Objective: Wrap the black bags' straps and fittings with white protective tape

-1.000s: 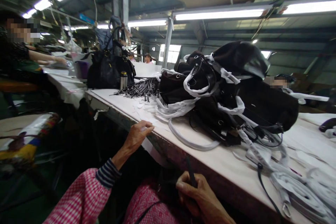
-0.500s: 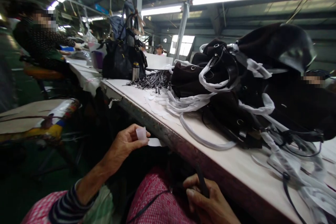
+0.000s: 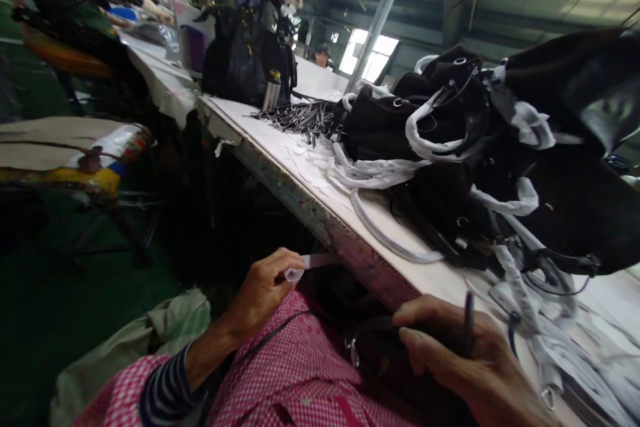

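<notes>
My left hand is closed, pinching a white strip by its curled end. The strip runs right to the table's edge, in front of the dark space below. Thumb and forefinger of my right hand are pinched on a black strap above my lap. A metal clasp hangs near that strap. Out of the same hand sticks a thin dark piece; whether it is a tool or the strap's end I cannot tell. Part of a black bag seems to lie on my lap, in deep shadow.
Black bags with white-wrapped handles are heaped on the table. Behind lie many thin black straps with metal hooks, near a steel bottle. A stool stands left; a co-worker sits beyond it.
The view has tipped downward. My left hand has come in over my lap with the white strip. My right hand has risen to the table's edge, and the metal clasp now shows.
</notes>
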`<state>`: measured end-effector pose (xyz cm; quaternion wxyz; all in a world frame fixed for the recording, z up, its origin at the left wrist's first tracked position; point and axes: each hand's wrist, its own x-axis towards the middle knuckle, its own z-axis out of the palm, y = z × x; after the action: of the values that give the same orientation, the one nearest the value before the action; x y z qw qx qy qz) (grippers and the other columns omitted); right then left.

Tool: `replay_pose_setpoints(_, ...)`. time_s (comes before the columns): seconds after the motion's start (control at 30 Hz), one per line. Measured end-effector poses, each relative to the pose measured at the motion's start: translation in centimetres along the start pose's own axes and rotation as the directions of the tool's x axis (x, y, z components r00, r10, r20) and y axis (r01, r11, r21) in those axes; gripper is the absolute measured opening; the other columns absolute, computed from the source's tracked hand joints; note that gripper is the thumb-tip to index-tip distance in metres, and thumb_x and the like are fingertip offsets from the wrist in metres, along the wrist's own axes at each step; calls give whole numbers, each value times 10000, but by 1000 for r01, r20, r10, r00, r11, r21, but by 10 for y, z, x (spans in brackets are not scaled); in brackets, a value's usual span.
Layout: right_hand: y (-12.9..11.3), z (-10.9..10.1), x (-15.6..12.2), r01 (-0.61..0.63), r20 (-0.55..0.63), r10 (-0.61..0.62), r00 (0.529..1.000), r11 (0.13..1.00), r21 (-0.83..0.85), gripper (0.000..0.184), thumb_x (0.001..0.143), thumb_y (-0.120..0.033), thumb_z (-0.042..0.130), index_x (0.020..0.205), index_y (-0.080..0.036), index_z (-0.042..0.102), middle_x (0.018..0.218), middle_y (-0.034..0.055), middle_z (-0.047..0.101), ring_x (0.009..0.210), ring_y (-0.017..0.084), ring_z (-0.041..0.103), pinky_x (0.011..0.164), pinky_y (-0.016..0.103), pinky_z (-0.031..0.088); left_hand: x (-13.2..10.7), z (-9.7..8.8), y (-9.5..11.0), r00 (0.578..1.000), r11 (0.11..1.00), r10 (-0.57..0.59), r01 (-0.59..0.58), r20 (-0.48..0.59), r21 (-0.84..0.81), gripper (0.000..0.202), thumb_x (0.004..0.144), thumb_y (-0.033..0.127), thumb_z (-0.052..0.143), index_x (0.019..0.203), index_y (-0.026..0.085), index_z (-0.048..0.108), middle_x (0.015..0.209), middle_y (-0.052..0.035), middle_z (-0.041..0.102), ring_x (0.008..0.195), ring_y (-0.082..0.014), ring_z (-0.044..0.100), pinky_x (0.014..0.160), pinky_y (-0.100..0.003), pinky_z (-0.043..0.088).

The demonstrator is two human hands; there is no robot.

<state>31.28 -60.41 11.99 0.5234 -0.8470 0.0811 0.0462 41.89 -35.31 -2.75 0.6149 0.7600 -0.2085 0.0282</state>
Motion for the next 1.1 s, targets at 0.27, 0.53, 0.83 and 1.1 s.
replay_pose_setpoints(0.27,-11,6,5,82,-93,-69,993,985,148,314,734,-498,869,850,-227,762,636,53,659,538,174,562,445,249,375,-17,20,-16,993,998,-51,46,103,46,177,922,225,542,890,197,714,908,-40,673,842,-180,633,774,-279,452)
replay_pose_setpoints(0.53,-6,20,11,87,12,-90,996,982,166,307,787,-480,836,848,-190,753,628,40,641,526,128,491,437,216,283,-20,25,-9,984,997,-71,64,163,46,177,938,269,522,907,191,677,896,-32,656,820,-176,604,748,-283,423)
replay_pose_setpoints(0.83,-8,25,4,25,-19,-22,1000,984,176,285,791,-455,837,836,-189,746,621,9,635,518,86,426,475,208,235,-22,26,-5,967,995,-96,88,234,47,160,855,161,538,942,174,671,922,-27,643,854,-176,599,781,-293,406)
replay_pose_setpoints(1.1,7,19,12,43,118,-57,991,992,117,317,844,-473,805,881,-167,734,633,17,648,534,90,456,480,206,278,-21,23,0,965,996,-92,87,245,28,181,824,138,575,958,169,693,907,-21,635,848,-172,598,768,-289,400)
